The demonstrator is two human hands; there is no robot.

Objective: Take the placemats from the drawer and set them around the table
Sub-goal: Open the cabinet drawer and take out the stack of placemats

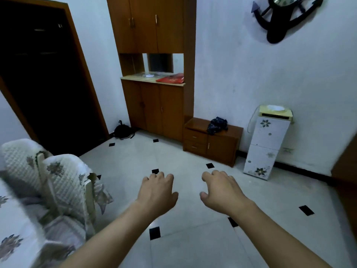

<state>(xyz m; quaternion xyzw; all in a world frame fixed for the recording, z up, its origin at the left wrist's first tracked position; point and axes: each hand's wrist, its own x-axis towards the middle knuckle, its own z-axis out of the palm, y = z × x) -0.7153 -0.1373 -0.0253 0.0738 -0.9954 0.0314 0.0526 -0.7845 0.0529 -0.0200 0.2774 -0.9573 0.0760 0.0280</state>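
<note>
At the near left, the tabletop [11,225] is lying under a pale flowered cloth, blurred, with two chairs [63,182] in quilted covers standing just beside it. Behind them a dark doorway [44,84] is gaping in the far left wall, and a black bag [123,131] is sitting on the floor [183,248] near its right post. A tall wooden cupboard [154,105] is standing against the far wall, with a red packet [171,78] lying on its counter. In the near middle, the left hand [156,192] is hovering palm down over the white tiles, its fingers loosely curled and holding nothing. The right hand [222,190] is hovering just beside it in the same way, relaxed and holding nothing. Beyond the hands, a low cabinet [222,149] is standing against the far wall, touching the cupboard's right side. Its two drawers [195,141] are sitting closed, one above the other, at its left end, well apart from both hands; whether the placemats are lying inside cannot be told. A dark cloth [217,124] is lying crumpled on top of it. Further right, a white flowered water dispenser [267,144] is standing by the wall, and a dark anchor-shaped ornament [280,18] is hanging high above.
</note>
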